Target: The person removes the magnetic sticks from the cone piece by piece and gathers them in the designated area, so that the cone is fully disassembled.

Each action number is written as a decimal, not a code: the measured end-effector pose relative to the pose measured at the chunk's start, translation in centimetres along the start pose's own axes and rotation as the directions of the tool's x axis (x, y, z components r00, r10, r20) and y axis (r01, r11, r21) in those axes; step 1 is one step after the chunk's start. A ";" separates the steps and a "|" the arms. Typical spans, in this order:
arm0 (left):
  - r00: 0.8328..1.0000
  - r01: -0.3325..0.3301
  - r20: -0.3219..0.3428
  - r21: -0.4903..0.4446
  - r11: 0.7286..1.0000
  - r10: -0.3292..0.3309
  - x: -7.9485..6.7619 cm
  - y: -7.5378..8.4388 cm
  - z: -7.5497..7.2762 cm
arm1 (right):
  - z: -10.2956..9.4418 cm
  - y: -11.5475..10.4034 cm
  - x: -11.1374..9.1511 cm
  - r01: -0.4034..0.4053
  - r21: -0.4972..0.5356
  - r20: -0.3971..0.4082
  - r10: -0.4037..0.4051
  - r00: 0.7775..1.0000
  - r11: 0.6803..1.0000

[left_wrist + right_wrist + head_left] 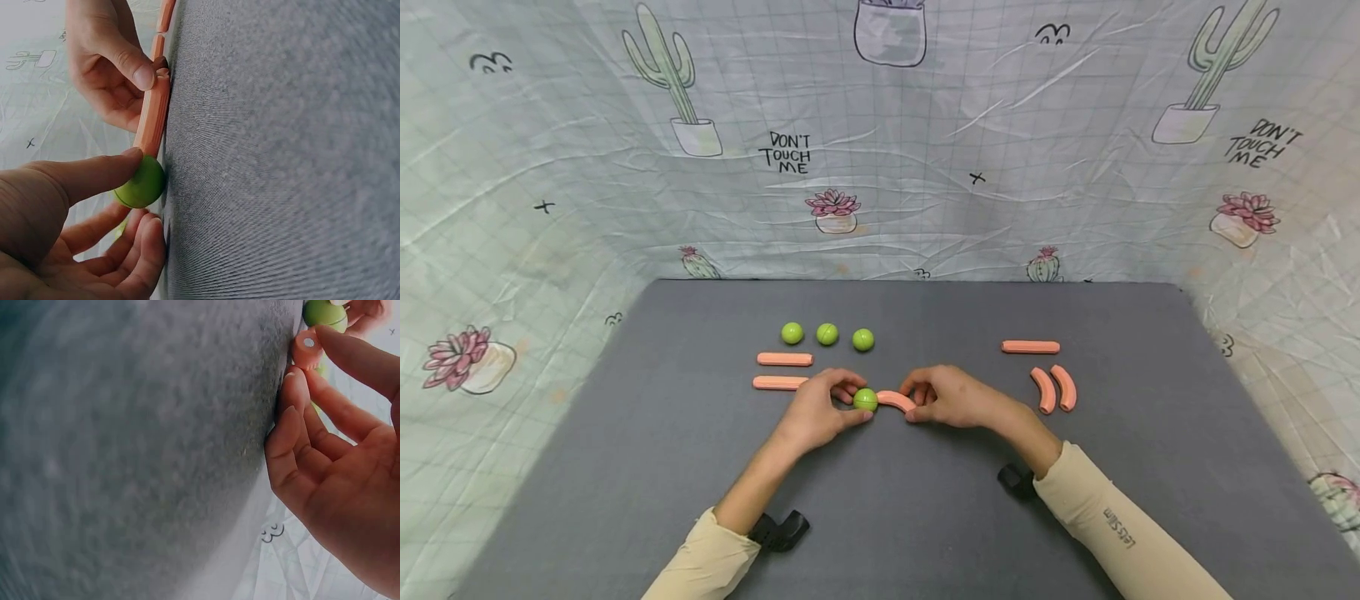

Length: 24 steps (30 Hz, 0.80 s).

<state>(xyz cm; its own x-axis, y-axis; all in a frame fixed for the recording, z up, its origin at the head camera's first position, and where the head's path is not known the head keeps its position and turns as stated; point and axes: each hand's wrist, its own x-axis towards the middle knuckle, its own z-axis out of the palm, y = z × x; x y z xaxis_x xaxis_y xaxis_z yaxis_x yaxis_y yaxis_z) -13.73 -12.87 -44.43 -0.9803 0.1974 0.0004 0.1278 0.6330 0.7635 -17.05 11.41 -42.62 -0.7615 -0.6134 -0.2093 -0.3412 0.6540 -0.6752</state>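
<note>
Near the middle of the table, my left hand [822, 408] pinches a green ball [865, 400] between thumb and fingers. My right hand [953, 397] pinches the far end of a curved pink-orange stick [895, 401]. The stick's other end meets the ball's right side, as the left wrist view shows with the ball [142, 182] and stick [153, 115]. A small silvery disc [309, 342] shows on the stick's near end face in the right wrist view. Both pieces lie at the table surface.
Behind my left hand are several green balls [827, 334] in a row and two straight sticks, one higher [785, 359] and one lower [778, 382]. To the right lie a straight stick [1030, 347] and two curved sticks [1064, 387]. A patterned cloth [917, 233] surrounds the grey table [910, 517].
</note>
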 end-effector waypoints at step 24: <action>1.000 -0.017 0.009 0.037 0.999 0.017 0.8 -0.1 0.7 | 0.1 0.6 -1.0 0.035 0.187 -0.011 -0.033 0.999 0.982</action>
<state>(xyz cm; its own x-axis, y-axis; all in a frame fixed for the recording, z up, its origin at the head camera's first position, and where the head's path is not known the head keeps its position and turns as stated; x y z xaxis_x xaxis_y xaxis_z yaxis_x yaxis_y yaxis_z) -14.43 -12.23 -44.98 -0.9766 0.2149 0.0073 0.1500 0.6566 0.7392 -16.47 12.39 -42.91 -0.7557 -0.6300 -0.1788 -0.2587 0.5380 -0.8022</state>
